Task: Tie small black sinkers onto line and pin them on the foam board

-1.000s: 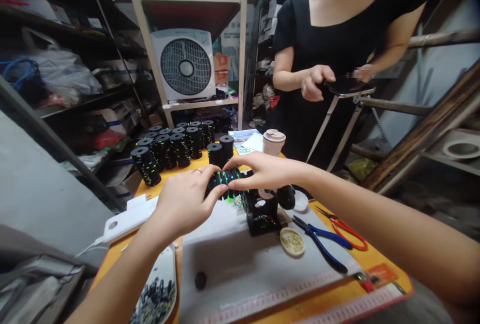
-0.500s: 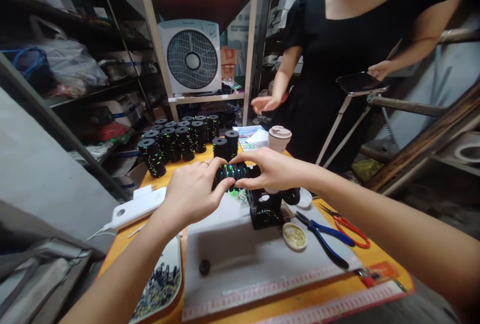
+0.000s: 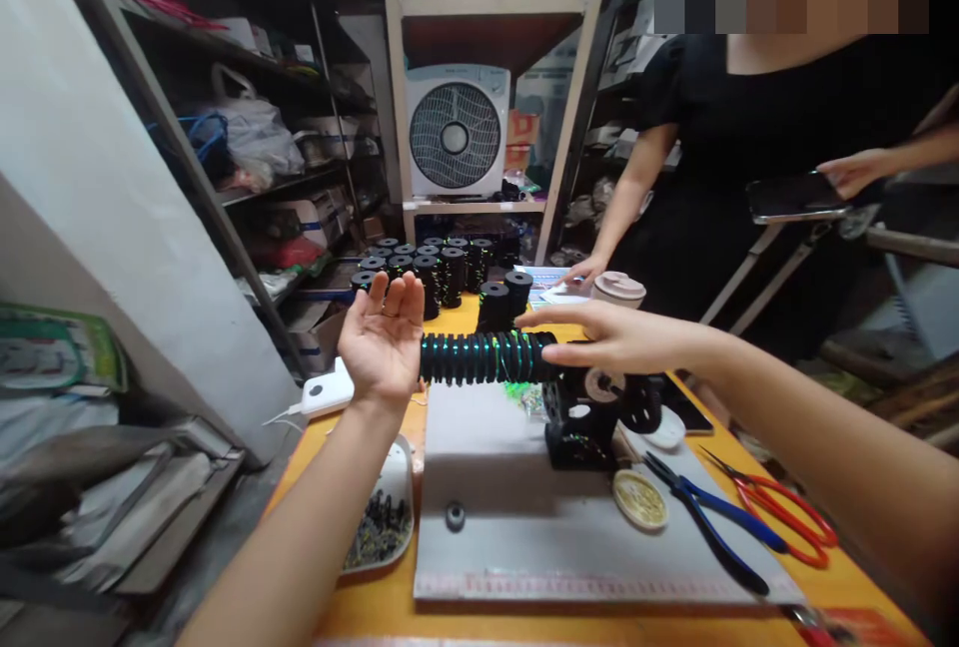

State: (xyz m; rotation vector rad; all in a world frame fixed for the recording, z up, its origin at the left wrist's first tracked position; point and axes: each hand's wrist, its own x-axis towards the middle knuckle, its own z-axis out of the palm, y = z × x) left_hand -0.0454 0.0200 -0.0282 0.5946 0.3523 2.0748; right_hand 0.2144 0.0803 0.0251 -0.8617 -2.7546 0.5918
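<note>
A row of black ridged spools [image 3: 479, 357] wound with shiny green and blue thread lies level on a black hand-cranked device [image 3: 580, 427]. At its left end my left hand [image 3: 384, 337] is turned palm up, fingers apart, its palm edge against or just beside the end. My right hand [image 3: 610, 332] reaches over the right end with fingers stretched out and thumb apart, near the device. Whether its fingertips touch the spools I cannot tell. A small black ring [image 3: 455, 515] rests on the grey board [image 3: 494, 557] below.
Several black spool stacks [image 3: 427, 283] stand behind. A cup [image 3: 619, 290], a dish of small golden pieces [image 3: 639, 500], blue-handled pliers [image 3: 719, 522] and red-handled scissors [image 3: 786, 507] lie rightward. A tray of small parts [image 3: 405, 517] is at left. A co-worker's hand [image 3: 588, 271] touches papers.
My left hand has left its grip on the spools and turned palm up at their left end. My right hand has opened and straightened. The co-worker's hand has lowered to the papers.
</note>
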